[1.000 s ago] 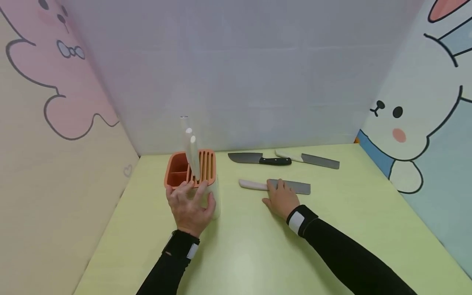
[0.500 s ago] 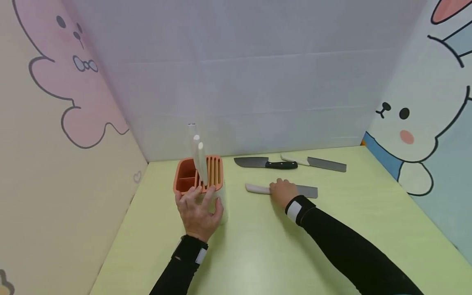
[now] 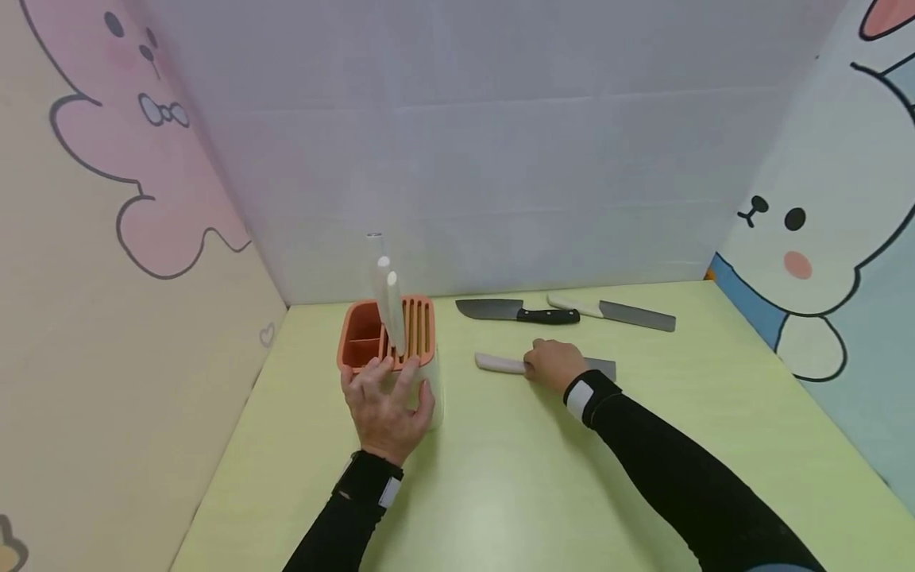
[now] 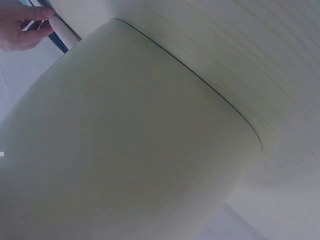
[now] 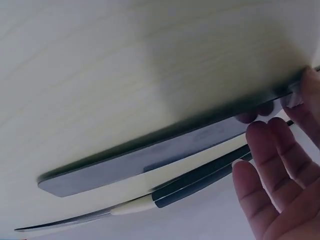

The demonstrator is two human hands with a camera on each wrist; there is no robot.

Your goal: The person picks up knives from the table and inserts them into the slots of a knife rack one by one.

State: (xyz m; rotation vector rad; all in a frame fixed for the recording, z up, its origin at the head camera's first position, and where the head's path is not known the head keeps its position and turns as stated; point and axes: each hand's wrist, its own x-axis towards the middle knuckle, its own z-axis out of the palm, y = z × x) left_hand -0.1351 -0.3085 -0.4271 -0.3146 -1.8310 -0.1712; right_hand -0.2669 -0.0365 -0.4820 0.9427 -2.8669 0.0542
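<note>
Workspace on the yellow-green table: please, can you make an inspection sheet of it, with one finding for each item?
Surface: yellow-green table, with a soft sheen.
Job's things: knife holder upright, three pale handles standing in it; black-handled knife and pale-handled knife lying behind the near knife.
Clutter: nothing seen.
Left hand: rests on the holder's front, fingertips at the rim.
Right hand: grips the near knife around where handle meets blade.
Cables: nothing seen.
Surroundings: pale back wall; side walls decorated with cartoon animals.
</note>
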